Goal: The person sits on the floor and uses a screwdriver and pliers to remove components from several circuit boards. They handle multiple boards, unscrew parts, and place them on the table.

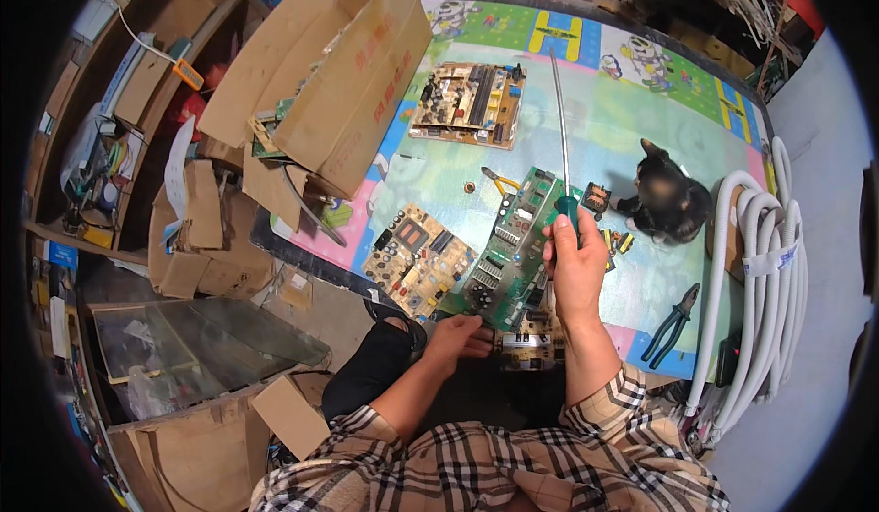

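Observation:
My right hand [579, 269] is closed round the green handle of a long screwdriver [560, 114], its metal shaft pointing away across the table. Beneath that hand lies a long green circuit board [520, 237] with heat sinks and many parts. My left hand [456, 343] grips the board's near left corner, some fingertips hidden at its edge. A tan circuit board [531, 340] shows partly under the green one, by the table's near edge. To the left rests another tan circuit board [421, 260]. Right of the green board sit a copper-wound coil [597, 198] and small yellow-and-black transformers [618, 245].
A black cat [673, 196] crouches on the patterned table [458, 178]. Yellow-handled cutters [499, 180], dark green pliers [673, 324] and stacked circuit boards [469, 104] lie around. A large open carton [352, 91] stands left; coiled grey hose [755, 256] hangs over the right edge.

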### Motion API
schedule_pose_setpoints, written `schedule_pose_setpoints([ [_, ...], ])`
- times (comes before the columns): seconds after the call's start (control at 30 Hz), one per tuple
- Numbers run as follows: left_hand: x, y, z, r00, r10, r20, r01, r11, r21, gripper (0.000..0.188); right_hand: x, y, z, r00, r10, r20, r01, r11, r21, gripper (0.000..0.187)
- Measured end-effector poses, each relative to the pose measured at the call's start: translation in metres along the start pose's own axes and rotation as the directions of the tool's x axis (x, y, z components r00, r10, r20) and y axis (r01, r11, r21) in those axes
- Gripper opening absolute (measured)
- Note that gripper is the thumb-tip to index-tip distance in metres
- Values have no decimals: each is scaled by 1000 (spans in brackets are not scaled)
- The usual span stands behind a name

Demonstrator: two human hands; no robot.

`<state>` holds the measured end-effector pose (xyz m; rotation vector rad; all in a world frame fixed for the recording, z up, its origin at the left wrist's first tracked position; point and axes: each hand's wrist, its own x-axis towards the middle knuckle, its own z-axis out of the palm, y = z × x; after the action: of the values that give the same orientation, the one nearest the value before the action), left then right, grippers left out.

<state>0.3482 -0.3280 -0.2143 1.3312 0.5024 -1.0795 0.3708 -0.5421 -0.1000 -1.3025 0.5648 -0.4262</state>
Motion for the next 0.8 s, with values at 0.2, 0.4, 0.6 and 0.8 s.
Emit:
schedule_pose_setpoints([
  [0.2, 28, 87, -23, 911, 407, 70, -411, 875, 256, 22, -3, -5, 4, 999, 38, 12, -39, 999, 18, 21],
  [0.4, 155, 211, 8, 866, 443, -231, -498, 732, -466, 25, -3, -4, 8, 994, 88, 63, -84, 995, -61, 22],
  [0.6, 251, 266, 26, 882, 311, -354, -471, 572, -672, 33, 1, 8, 6, 987, 131, 91, -119, 985, -122, 22],
  [0.8, 274, 289, 27, 915, 249, -317, -401, 478, -781, 30, 6, 11, 7, 984, 142, 107, -129, 984, -126, 23],
])
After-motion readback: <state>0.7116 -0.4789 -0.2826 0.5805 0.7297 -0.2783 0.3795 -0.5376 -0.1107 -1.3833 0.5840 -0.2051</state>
